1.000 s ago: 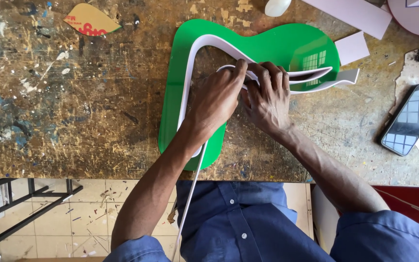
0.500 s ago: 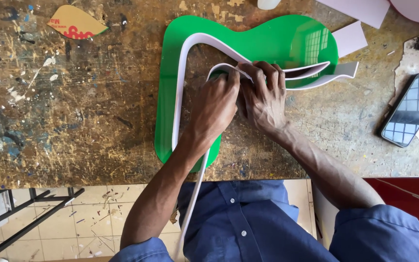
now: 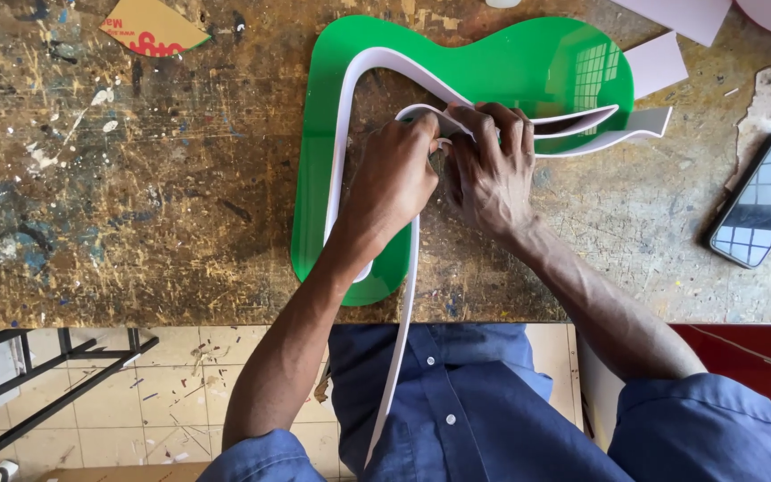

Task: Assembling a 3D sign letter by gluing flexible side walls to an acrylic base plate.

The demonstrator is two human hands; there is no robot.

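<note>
A glossy green curved panel [image 3: 528, 62] lies flat on the worn wooden workbench [image 3: 136, 196]. A long white flexible strip [image 3: 350, 98] stands on edge along the panel's inner outline, and its loose end hangs off the bench front over my lap. My left hand [image 3: 394, 178] and my right hand [image 3: 493, 170] are side by side at the middle of the panel. Both pinch and bend the strip where it curls back on itself. Two strip ends stick out to the right past my right hand.
A dark phone [image 3: 760, 201] lies face up at the bench's right edge. A cardboard scrap with red print [image 3: 149, 27] sits at the back left. Pale sheet offcuts [image 3: 658, 62] lie at the back right. A black metal frame [image 3: 46, 375] stands on the tiled floor below left.
Both hands have stayed on the strip and tightened its bend at the middle of the panel. The camera view has shifted slightly.
</note>
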